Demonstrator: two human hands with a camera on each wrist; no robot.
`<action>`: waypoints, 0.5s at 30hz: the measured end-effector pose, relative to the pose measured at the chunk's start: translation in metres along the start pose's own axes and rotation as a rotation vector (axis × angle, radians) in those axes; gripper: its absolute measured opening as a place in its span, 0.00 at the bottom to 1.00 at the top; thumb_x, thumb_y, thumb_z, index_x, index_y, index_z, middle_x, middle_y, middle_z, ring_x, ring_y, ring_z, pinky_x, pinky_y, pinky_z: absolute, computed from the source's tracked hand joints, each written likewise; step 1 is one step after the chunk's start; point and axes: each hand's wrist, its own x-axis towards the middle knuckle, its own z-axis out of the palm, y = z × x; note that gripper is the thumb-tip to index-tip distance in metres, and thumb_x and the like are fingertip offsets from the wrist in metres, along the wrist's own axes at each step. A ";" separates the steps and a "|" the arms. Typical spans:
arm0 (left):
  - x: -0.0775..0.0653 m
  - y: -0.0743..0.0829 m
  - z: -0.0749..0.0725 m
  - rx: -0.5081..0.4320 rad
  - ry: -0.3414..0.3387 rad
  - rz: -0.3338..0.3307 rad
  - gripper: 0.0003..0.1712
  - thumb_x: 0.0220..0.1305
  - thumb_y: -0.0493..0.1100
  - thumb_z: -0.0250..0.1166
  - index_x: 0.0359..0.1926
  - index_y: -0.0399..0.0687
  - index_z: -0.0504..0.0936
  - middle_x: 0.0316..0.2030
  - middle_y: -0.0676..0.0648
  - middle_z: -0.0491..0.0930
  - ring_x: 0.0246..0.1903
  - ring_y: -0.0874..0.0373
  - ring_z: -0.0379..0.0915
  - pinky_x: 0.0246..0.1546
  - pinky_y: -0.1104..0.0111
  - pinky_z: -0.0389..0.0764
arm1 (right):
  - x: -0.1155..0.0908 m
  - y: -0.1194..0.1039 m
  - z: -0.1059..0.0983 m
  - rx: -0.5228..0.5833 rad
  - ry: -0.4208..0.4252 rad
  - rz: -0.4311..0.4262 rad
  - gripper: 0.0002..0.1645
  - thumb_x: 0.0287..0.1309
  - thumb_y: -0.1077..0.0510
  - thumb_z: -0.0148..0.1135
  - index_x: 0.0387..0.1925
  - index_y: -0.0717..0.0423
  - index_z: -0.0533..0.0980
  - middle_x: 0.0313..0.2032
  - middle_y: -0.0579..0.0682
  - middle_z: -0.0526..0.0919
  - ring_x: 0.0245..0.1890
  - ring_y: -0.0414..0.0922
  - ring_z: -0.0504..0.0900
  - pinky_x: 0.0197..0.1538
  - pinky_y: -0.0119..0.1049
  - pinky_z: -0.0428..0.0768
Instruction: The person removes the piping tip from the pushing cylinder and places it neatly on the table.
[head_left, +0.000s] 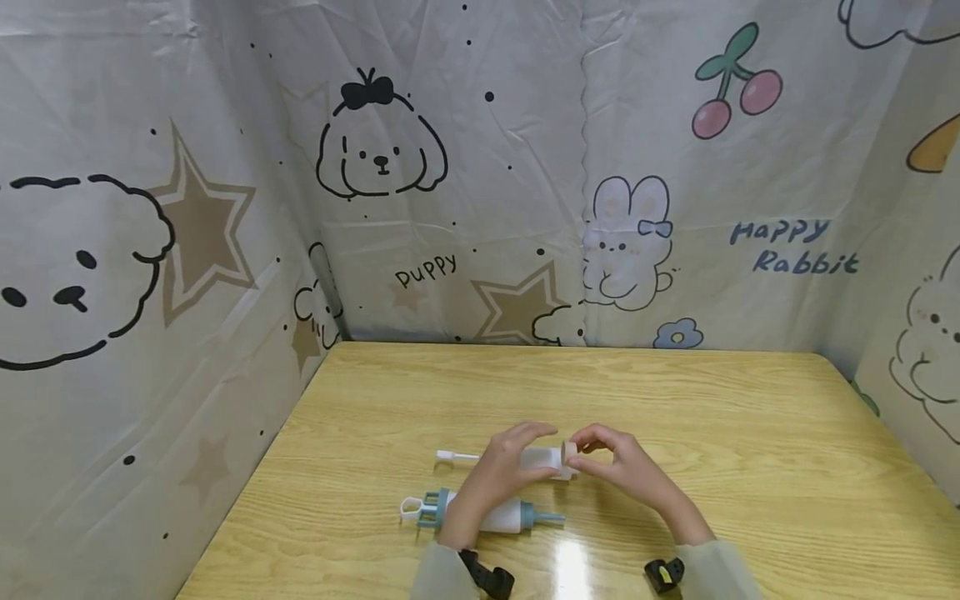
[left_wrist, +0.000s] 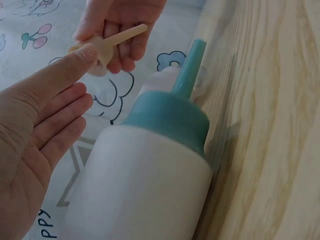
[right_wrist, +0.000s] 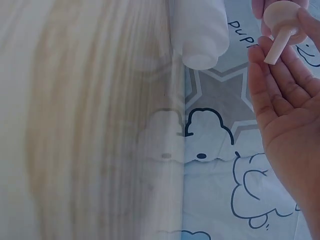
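Note:
A cream nozzle cap (right_wrist: 281, 22) with a thin spout is pinched by my right hand (head_left: 618, 458), thumb against its round base. Its other fingers stretch out nearly straight behind the spout. My left hand (head_left: 506, 467) is close by, fingers extended, with its thumb overlapping the cap in the left wrist view; contact cannot be made out. Beyond the left hand lies a white barrel (head_left: 538, 457), partly hidden, with a white rod sticking out to the left. Its narrow end (right_wrist: 200, 57) shows in the right wrist view.
Nearer me a second white barrel (head_left: 501, 517) lies sideways under the left forearm. It has a teal collar and spout (left_wrist: 190, 70) pointing right and a white loop handle (head_left: 409, 509) at the left. A printed curtain (head_left: 480, 183) rises along the table's back edge.

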 end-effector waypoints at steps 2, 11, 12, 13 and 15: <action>0.000 0.001 0.001 0.002 -0.004 0.006 0.29 0.56 0.47 0.73 0.58 0.44 0.78 0.56 0.46 0.81 0.57 0.53 0.79 0.57 0.66 0.81 | 0.001 -0.001 0.001 0.003 -0.007 -0.002 0.09 0.62 0.59 0.64 0.45 0.52 0.80 0.42 0.49 0.85 0.43 0.30 0.79 0.49 0.42 0.84; 0.002 0.005 0.002 0.021 -0.004 0.003 0.24 0.57 0.45 0.72 0.55 0.45 0.80 0.51 0.46 0.84 0.48 0.54 0.83 0.45 0.68 0.86 | 0.004 -0.004 0.004 0.017 -0.030 0.044 0.10 0.63 0.56 0.64 0.45 0.52 0.80 0.43 0.50 0.86 0.43 0.31 0.79 0.48 0.36 0.83; 0.002 0.005 0.002 0.015 -0.007 0.000 0.24 0.57 0.45 0.72 0.54 0.45 0.81 0.51 0.46 0.84 0.47 0.54 0.83 0.44 0.67 0.86 | 0.004 -0.005 0.004 0.019 -0.029 0.047 0.09 0.63 0.56 0.64 0.45 0.52 0.80 0.43 0.49 0.86 0.42 0.30 0.79 0.48 0.36 0.83; 0.002 0.005 0.002 0.006 -0.011 -0.004 0.23 0.57 0.45 0.72 0.54 0.45 0.81 0.51 0.46 0.84 0.47 0.54 0.84 0.42 0.66 0.87 | 0.004 -0.005 0.004 0.023 -0.029 0.048 0.09 0.63 0.56 0.64 0.45 0.51 0.80 0.43 0.49 0.86 0.42 0.30 0.79 0.48 0.36 0.83; 0.002 0.005 0.002 0.002 -0.012 -0.004 0.23 0.58 0.45 0.71 0.54 0.45 0.81 0.51 0.46 0.84 0.47 0.54 0.84 0.43 0.66 0.87 | 0.003 -0.004 0.004 0.027 -0.033 0.047 0.09 0.64 0.56 0.63 0.45 0.51 0.80 0.43 0.49 0.85 0.43 0.31 0.79 0.48 0.36 0.83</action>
